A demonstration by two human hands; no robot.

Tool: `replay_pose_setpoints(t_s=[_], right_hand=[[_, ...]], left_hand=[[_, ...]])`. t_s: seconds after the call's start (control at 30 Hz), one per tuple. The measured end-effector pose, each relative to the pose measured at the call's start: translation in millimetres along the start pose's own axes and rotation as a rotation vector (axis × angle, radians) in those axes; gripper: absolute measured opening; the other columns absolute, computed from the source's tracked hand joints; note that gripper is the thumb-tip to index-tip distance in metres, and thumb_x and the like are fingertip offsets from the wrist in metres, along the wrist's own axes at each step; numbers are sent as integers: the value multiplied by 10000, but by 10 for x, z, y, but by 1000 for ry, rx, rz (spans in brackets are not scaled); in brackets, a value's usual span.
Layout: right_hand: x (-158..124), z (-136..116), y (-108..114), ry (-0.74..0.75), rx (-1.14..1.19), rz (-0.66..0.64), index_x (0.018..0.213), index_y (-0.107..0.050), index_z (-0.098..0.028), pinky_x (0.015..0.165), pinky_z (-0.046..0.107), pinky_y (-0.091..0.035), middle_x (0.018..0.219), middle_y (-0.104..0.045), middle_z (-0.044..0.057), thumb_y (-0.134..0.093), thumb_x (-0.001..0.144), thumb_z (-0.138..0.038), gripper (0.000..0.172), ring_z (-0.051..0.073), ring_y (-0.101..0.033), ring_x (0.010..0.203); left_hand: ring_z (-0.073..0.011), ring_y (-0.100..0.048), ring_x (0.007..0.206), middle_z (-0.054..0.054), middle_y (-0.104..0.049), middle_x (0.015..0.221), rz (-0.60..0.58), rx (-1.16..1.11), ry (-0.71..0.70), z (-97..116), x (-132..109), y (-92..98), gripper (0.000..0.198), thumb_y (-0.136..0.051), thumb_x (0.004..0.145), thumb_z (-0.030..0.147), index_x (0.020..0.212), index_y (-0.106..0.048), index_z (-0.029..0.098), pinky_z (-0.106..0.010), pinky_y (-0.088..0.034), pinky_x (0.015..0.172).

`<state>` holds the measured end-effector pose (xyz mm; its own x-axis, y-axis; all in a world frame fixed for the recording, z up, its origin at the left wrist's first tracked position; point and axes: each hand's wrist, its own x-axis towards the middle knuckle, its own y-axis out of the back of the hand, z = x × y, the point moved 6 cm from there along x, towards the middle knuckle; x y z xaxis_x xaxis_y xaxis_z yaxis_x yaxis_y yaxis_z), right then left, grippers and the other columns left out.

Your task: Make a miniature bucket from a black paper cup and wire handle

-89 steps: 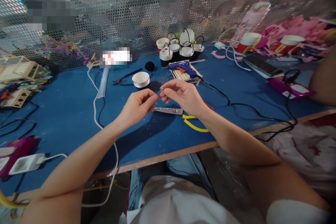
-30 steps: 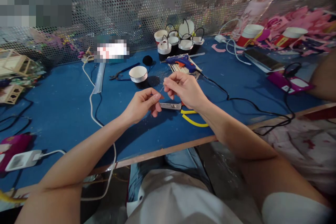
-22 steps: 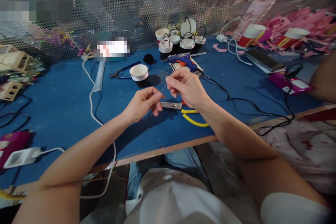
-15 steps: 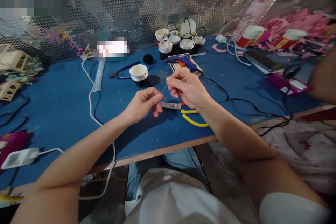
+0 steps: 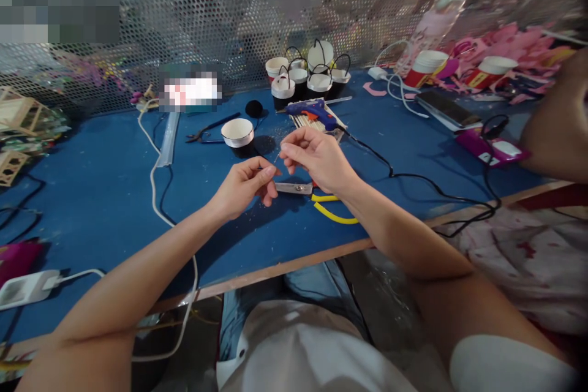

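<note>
Fingers (image 5: 263, 174) of left hand (image 5: 242, 190) and right hand (image 5: 318, 160) pinching thin wire (image 5: 277, 158), scissors (image 5: 294, 187) beneath, red cup (image 5: 480, 76) print unreadable

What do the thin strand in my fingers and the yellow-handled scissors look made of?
Thin strand, pinched between left hand and right hand: straight, perhaps wire or stiff thread; too fine to tell. Yellow-handled scissors: shiny metal blades, glossy handles, probably plastic.

Left hand (image 5: 243, 187) and right hand (image 5: 316, 159) pinch a thin wire (image 5: 277, 158) just above scissors (image 5: 294, 188) on the blue table (image 5: 101, 184).
</note>
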<state>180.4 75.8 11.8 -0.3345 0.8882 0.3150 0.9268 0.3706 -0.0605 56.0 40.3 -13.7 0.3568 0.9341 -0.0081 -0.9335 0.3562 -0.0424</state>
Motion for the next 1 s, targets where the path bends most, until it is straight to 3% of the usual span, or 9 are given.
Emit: replay_pose_setpoints(t_s=[0.23,0.47,0.63,1.0], right_hand=[[11,-1,-7,-40,94,-29,767,-539,-159,473,171,-444,645,-573,-28,-609,788,-252,119,48,-519,527],[48,-61,129,73,54,111,803,-518,-174,489,177,-462,727,-573,-17,-603,795,-329,177,58,-539,589],[3,22,-53,-36,-26,-55,781,-542,-150,512,209,-506,671,-607,-1,-613,779,-374,235,83,-583,576],[52,44,96,-83,62,22,733,-533,-154,492,194,-492,670,-608,-7,-616,791,-332,205,76,-585,564]], left_hand=[[-89,-554,464,7,-617,567,-5,47,-18,23,-7,-8,256,-582,798,391,821,-556,137,-209,-448,484],[-62,-505,524,14,-563,587,-70,59,23,52,20,34,232,-650,748,348,770,-614,119,-188,-423,526],[-61,-512,514,19,-562,579,-45,-68,74,-9,35,50,249,-668,730,356,720,-586,121,-188,-418,522],[-68,-531,522,-2,-587,581,-150,-133,214,-74,32,28,307,-650,737,408,720,-614,103,-184,-406,519]])
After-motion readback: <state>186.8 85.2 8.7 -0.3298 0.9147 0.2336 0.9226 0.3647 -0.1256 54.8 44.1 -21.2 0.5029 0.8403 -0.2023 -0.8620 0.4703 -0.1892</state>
